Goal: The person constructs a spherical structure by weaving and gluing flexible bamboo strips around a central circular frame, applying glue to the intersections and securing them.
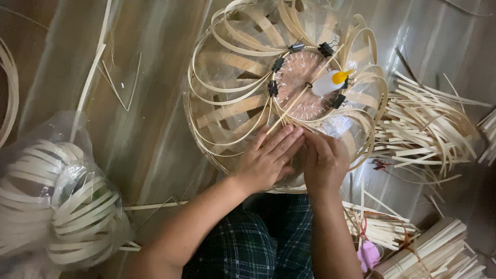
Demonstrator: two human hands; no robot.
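Both hands press on the near rim of the round bamboo frame (243, 88), a dome of looped strips woven over a clear plastic form, lying just ahead of the person's lap. The left hand (268, 157) lies flat and open, fingers spread and pointing up and to the right toward the frame's centre disc (302, 88); its fingertips rest on a thin bamboo stick (305, 89) whose long axis runs diagonally from those fingertips up to the far right edge of the disc. The right hand (325, 160) sits touching the left, fingers curled down against the strips (whether it pinches one cannot be told). So the work lies directly beyond both hands, the left slightly nearer the stick's lower end. Black binder clips (297, 46) ring the disc, and a white-and-yellow clip (333, 81) sits at its right. Loose bamboo strips (423, 129) lie well to the right; bagged coils (62, 206) lie at the left.
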